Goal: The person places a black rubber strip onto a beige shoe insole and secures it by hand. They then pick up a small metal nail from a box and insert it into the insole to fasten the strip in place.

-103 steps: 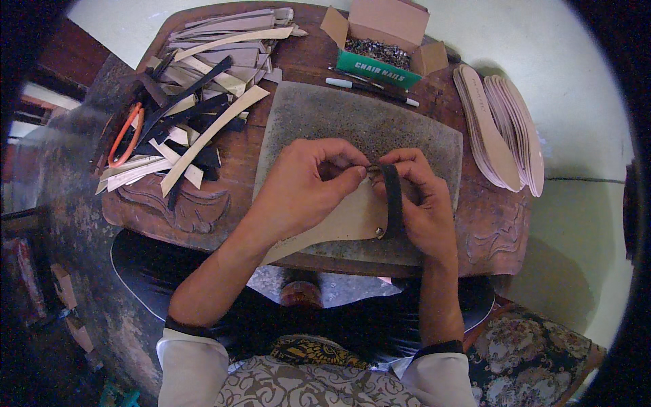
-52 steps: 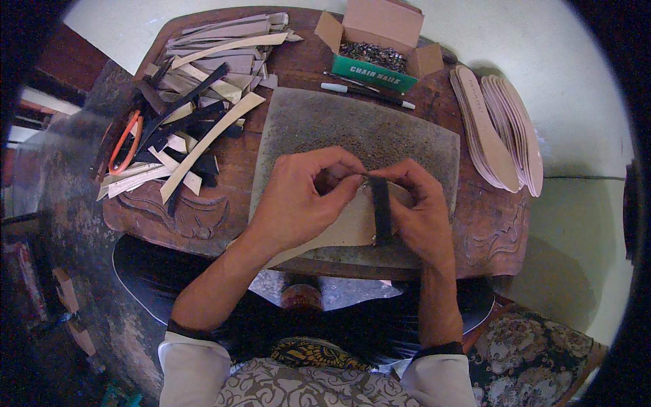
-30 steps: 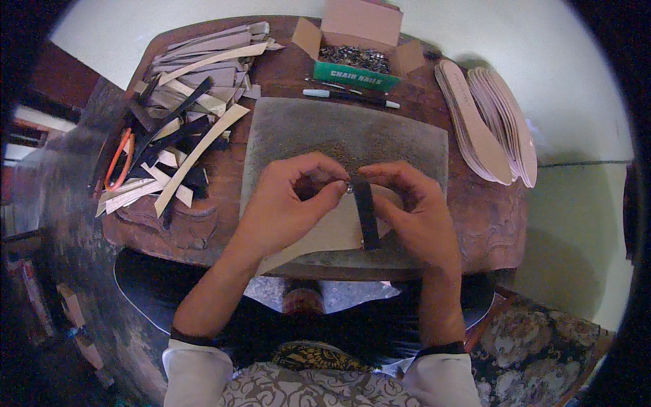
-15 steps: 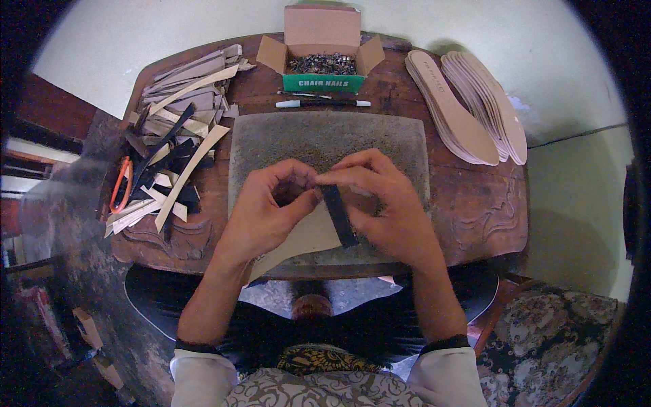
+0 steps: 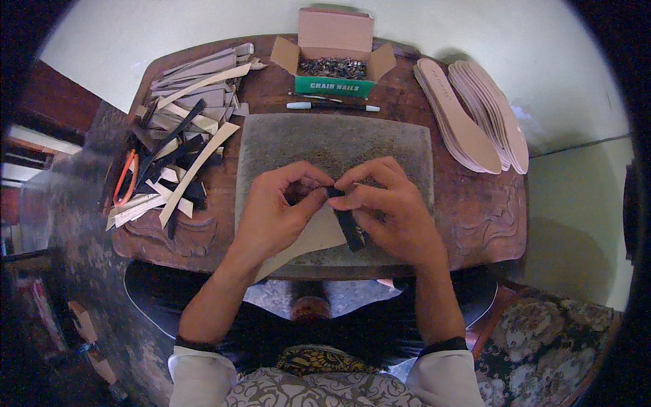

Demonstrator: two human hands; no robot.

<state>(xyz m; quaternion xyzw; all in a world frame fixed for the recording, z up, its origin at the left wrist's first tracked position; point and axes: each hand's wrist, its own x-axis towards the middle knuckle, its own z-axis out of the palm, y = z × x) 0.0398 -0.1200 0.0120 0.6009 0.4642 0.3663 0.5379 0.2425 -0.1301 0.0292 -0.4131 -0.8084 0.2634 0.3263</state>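
Over the grey mat (image 5: 271,146), my two hands meet at the upper end of a short black strip (image 5: 350,234). My right hand (image 5: 393,210) pinches the strip between thumb and fingertips, and its lower end hangs down over a tan flat piece (image 5: 315,236) with a curved edge. The thumb and index finger of my left hand (image 5: 281,210) are closed at that same upper end, touching the right fingertips. The tan piece lies under both hands and reaches past the table's near edge; its upper part is hidden.
A green box of small nails (image 5: 332,68) stands open at the back, with a pen (image 5: 332,107) before it. Stacked shoe insoles (image 5: 461,122) lie right. Left are grey strips (image 5: 196,78), tan and black offcuts (image 5: 196,173) and an orange-handled tool (image 5: 125,178).
The whole view has shifted slightly, so the table things appear lower and to the right. My right thumb has closed onto the black strip near its upper end.
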